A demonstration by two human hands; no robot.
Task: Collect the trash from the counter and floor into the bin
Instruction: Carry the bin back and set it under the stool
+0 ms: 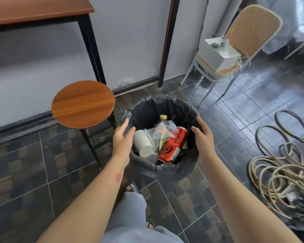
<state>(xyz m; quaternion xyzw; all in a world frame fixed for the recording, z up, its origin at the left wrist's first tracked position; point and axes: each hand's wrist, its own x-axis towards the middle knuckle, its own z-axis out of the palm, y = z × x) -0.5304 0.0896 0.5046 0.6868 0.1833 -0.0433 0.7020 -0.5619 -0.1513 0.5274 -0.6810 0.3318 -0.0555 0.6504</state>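
As both hands reached down, the bin [165, 170] stood between them.
Left hand [122, 139] and right hand [201, 135] were spread wide, empty, perhaps touching its rim.

A round wooden stool [82, 104] stands on dark tiled floor [47, 163] below a brown-topped surface [39, 11] with black legs. To the right, a cane-backed chair [249, 30] with pale legs carries an open white box [219, 53] on its seat. Coiled hoses [279, 158], tan and black, lie tangled at the far right, against a grey wall [130, 41].
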